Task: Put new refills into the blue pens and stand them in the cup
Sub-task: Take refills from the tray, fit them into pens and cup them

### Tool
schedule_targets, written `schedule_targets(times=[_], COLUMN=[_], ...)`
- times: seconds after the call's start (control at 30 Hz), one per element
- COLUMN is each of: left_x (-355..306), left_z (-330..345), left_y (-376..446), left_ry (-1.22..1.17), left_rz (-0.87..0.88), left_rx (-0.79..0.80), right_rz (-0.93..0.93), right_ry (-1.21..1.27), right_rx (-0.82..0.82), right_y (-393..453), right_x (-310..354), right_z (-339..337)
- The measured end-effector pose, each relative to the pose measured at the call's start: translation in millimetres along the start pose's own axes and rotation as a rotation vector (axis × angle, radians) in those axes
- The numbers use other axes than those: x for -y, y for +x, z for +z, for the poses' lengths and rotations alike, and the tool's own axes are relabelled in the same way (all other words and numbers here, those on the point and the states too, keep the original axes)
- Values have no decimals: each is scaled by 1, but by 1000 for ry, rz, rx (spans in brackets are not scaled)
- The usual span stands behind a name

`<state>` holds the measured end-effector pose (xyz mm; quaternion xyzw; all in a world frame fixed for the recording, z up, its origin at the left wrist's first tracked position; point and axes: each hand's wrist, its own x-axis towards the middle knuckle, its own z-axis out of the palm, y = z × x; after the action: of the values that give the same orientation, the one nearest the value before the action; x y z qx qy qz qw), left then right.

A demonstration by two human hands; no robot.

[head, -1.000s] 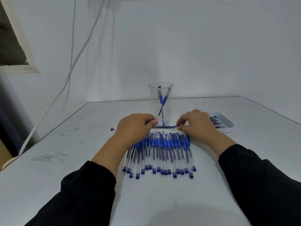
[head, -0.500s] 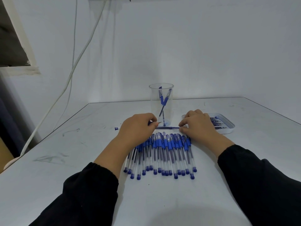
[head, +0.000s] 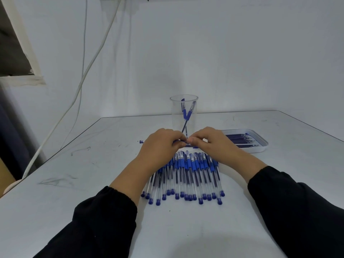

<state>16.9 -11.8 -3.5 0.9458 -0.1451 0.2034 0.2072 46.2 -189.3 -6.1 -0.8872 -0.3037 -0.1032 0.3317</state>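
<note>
Your left hand (head: 163,144) curls round the pen barrel (head: 142,141), whose blue end pokes out toward the bench's left edge. Hold it level and still so the bore stays lined up. Your right hand (head: 210,144) meets it fingertip to fingertip, pinching something thin, probably the refill, though I cannot tell for sure. Feed it straight along the barrel's axis; don't bend it. Both wrists hover low above the row of blue pens (head: 188,175) lying mid-bench. The cup (head: 184,116) stands just behind your hands with two pens inside, and the refill tray (head: 260,146) sits toward the right edge.
</note>
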Motion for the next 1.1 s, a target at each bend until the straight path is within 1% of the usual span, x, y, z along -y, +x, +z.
schedule_targets(times=[0.1,0.23,0.37,0.47,0.63,0.7,0.83,1.1], left_x=[-1,-1,-1,-3,-3,-3,-3,-1], left_z=[0,1,0,-2,-1,-1,0,2], left_y=[0,0,1,0,1,1,-1,1], left_ry=[-49,-58,-63,-44,-32,-42,-38,-20], left_rz=[-22,-48,-64,-51,-63,-66,-46,-46], left_rx=[-7,14,-15,-14,-11,-17,-15,-20], right_rz=[34,66,122,140,110,129,165,151], right_ry=[83,90,163,150,234,271,233,303], right_rx=[-42,-95,-45,0,-61,-53,-28,-50], right_y=[-1,2,1,2,4,3,3,2], right_x=[1,-1,-4,-4,-7,-6,-5,-5], right_z=[-2,0,0,0,1,1,1,0])
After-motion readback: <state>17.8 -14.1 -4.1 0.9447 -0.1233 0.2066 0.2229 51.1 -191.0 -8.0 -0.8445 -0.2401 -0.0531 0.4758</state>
